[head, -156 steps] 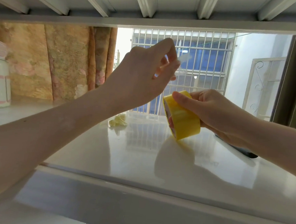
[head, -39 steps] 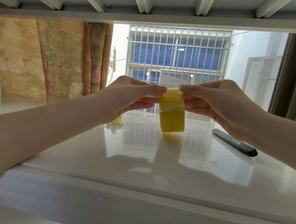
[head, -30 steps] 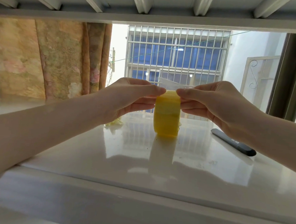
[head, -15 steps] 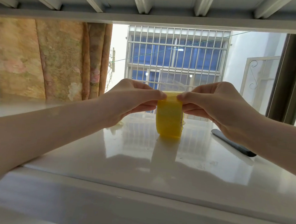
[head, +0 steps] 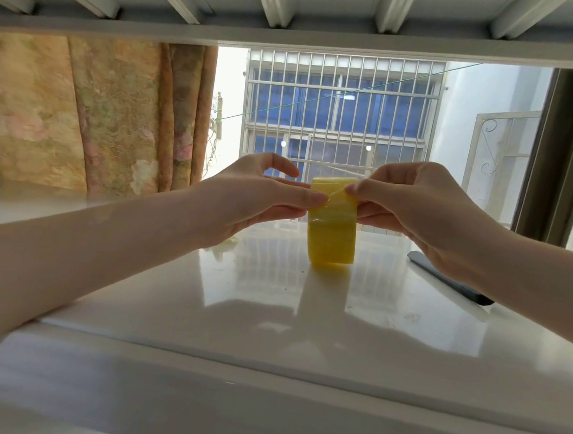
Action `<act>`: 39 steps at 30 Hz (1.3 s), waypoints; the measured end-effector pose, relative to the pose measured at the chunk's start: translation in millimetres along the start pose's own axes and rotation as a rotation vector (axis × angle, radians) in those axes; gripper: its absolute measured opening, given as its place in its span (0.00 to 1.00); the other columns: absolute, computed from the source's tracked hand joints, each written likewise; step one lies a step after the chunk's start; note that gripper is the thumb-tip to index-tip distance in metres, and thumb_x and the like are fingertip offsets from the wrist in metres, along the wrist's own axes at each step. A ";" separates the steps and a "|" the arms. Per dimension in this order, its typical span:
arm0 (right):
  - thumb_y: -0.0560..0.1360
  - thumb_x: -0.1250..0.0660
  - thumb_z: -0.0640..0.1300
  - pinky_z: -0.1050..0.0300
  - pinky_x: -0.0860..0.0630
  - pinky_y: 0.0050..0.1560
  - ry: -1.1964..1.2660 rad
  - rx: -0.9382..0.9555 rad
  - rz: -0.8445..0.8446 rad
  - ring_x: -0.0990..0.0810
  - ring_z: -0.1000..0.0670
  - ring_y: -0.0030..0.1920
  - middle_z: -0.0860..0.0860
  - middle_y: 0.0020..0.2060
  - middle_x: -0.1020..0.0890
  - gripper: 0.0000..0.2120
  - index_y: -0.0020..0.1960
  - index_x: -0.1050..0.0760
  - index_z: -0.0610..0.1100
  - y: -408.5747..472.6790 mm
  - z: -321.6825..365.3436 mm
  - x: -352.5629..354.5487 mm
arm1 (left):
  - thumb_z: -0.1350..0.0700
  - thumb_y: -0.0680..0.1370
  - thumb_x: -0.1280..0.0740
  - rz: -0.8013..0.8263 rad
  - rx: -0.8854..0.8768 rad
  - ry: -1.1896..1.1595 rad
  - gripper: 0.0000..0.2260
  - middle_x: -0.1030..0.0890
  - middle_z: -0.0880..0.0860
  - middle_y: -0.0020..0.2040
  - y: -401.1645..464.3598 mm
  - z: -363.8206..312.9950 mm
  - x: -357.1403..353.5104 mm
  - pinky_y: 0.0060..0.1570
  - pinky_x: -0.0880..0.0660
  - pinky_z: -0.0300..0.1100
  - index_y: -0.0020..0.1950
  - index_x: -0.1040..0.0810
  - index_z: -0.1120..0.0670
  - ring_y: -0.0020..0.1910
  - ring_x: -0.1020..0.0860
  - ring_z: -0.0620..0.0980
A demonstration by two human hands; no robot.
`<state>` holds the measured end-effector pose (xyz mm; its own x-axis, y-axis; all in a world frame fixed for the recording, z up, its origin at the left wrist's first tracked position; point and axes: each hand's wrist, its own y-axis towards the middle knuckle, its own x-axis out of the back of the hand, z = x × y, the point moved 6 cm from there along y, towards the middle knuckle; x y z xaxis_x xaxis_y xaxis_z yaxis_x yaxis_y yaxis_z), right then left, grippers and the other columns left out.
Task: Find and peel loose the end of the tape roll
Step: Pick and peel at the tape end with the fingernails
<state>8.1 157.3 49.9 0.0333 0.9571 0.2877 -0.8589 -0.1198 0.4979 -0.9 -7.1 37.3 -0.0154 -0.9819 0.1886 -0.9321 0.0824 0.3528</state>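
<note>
Above the glossy white tabletop (head: pixel 273 315), in the middle of the head view, a yellow tape roll (head: pixel 332 232) is held on edge between two bare hands, its outer band facing the camera and its lower rim just over the surface or barely touching it; which, cannot be told. The left hand (head: pixel 256 198) comes in from the left, its thumb laid along the roll's upper left edge and the fingers curled behind it, the index finger arched free above. The right hand (head: pixel 408 203) comes in from the right, thumb tip pressed on the roll's upper right face and the other fingers tucked behind the rim. Between the two thumb tips a thin, clear sliver of tape shows as a pale line across the yellow band. To the right, partly hidden by the right forearm, a dark flat bar (head: pixel 454 282) lies on the table. Far left hangs a floral curtain (head: pixel 101 114); beyond the hands stands a barred window (head: pixel 340 113), and a white slatted frame (head: pixel 289 14) runs overhead.
</note>
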 end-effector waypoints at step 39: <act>0.66 0.28 0.40 0.63 0.19 0.33 -0.029 0.215 0.225 0.19 0.53 0.35 0.51 0.41 0.22 0.19 0.44 0.37 0.50 -3.5 5.9 -17.2 | 0.49 0.68 0.27 -0.023 -0.104 0.108 0.19 0.18 0.53 0.41 -0.8 -7.7 -4.4 0.33 0.20 0.35 0.53 0.31 0.49 0.31 0.17 0.44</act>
<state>13.6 139.7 48.0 -0.1284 0.8925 0.4324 -0.7185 -0.3843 0.5797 2.7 -1.5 43.3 0.0492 -0.9602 0.2750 -0.8891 0.0833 0.4501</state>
